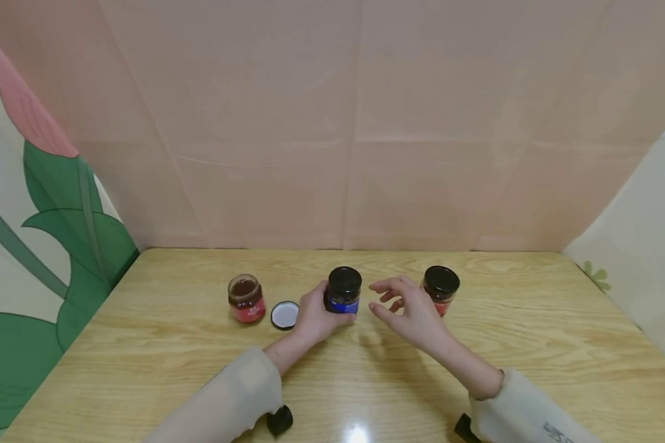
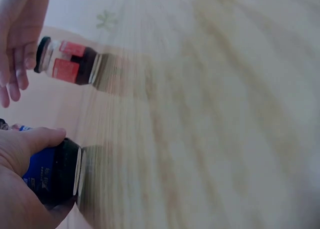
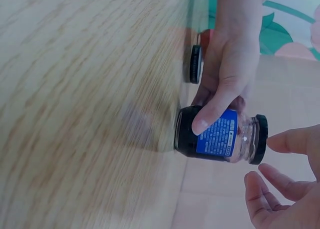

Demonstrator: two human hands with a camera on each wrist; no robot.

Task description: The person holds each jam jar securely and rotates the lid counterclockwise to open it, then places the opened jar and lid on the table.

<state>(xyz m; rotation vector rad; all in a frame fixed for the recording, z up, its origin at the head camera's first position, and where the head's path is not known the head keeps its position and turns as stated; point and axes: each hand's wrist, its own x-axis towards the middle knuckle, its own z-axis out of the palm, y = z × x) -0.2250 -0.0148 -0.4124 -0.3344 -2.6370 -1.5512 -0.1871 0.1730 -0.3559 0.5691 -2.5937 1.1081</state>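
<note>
From the head camera, a pale wooden table (image 1: pixel 144 344) with a light grain carries three small glass jars in a row toward its far edge. The left hand (image 1: pixel 313 317) wraps its fingers and thumb round the middle one, a dark-filled glass jar with a blue label and a black screw lid (image 1: pixel 343 290), which stands upright with its lid on. The right hand (image 1: pixel 410 311) hovers just right of that jar, fingers spread and loosely bent, holding nothing. Behind it stands a red-labelled glass jar with a black lid (image 1: pixel 440 287), close to the knuckles; whether they touch cannot be told. Toward the left edge stands an open red-labelled glass jar without a lid (image 1: pixel 246 298), and between it and the left hand lies a round lid turned white side up (image 1: pixel 284 314).

In the left wrist view, the left hand (image 2: pixel 20 184) grips the blue-labelled jar (image 2: pixel 52 171) with the thumb laid along its side, the jar's base on the table (image 2: pixel 210 114). The lidded red jar (image 2: pixel 67 61) stands farther off, with the right hand's fingers (image 2: pixel 15 64) beside its lid.

In the right wrist view, the left hand (image 3: pixel 227 64) holds the blue jar (image 3: pixel 220 136), thumb across the label. The right hand's fingertips (image 3: pixel 285 141) sit spread and apart from the jar's black lid. The loose lid (image 3: pixel 195 64) lies behind, on edge in this view.
</note>
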